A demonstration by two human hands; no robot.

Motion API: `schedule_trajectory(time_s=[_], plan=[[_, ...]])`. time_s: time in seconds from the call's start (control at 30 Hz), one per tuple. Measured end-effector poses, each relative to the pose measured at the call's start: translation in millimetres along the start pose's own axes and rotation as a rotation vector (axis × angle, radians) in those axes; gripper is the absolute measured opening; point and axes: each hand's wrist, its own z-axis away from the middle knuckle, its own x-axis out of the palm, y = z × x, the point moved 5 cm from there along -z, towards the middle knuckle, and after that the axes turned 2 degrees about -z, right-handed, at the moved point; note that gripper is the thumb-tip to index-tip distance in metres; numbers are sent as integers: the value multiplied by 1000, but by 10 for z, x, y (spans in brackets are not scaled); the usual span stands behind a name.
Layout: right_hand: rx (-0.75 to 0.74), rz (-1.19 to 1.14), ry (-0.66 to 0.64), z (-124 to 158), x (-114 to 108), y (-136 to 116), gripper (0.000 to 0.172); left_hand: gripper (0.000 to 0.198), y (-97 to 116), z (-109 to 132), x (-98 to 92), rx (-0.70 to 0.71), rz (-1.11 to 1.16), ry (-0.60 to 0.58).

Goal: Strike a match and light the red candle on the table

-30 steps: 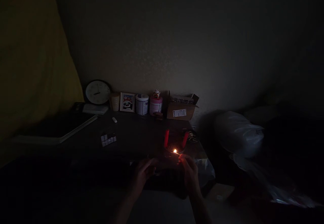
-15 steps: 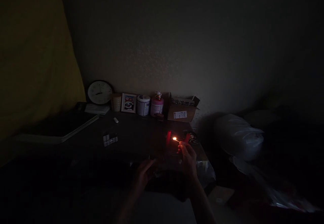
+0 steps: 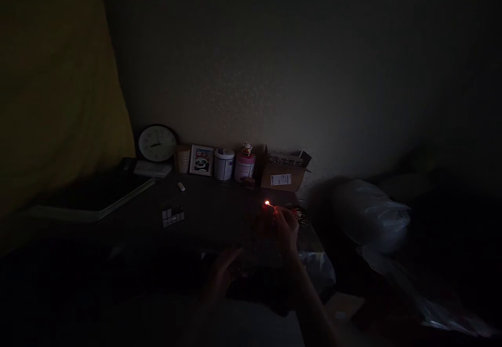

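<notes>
My right hand [image 3: 288, 229] is closed in a pinch on a lit match [image 3: 271, 205], its small flame pointing left. The flame is just above the top of a red candle [image 3: 264, 215]; I cannot tell whether they touch. Behind my right hand, the second red candle is mostly hidden. Lower down and to the left, my left hand [image 3: 223, 272] hovers near the table's front edge, very dim. Its thumb and fingers look apart, and I see nothing held in them.
Along the wall stand a clock [image 3: 157, 144], a cup [image 3: 182, 159], a framed panda picture [image 3: 202, 160], a white tin [image 3: 224, 165], a pink jar [image 3: 245, 168] and an open cardboard box [image 3: 281, 175]. White blocks [image 3: 173, 217] lie at left. A plastic bag [image 3: 371, 213] is at right.
My right hand has moved the lit match up and left, over the left red candle. The flame looks smaller and the scene dimmer. My left hand has barely moved.
</notes>
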Motion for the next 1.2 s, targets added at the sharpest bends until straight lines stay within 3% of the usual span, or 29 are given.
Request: schedule_trajectory(time_s=[0.5,0.83,1.2], plan=[[-10,31,-4,-29,44,20,30,23,12,24,29,6,29,-19],[-25,12,-25,-31,46,24,27,26,86,77,62,25,34,48],[-18,2,1,-45,11,61,26,28,33,21,4,23,7,39]])
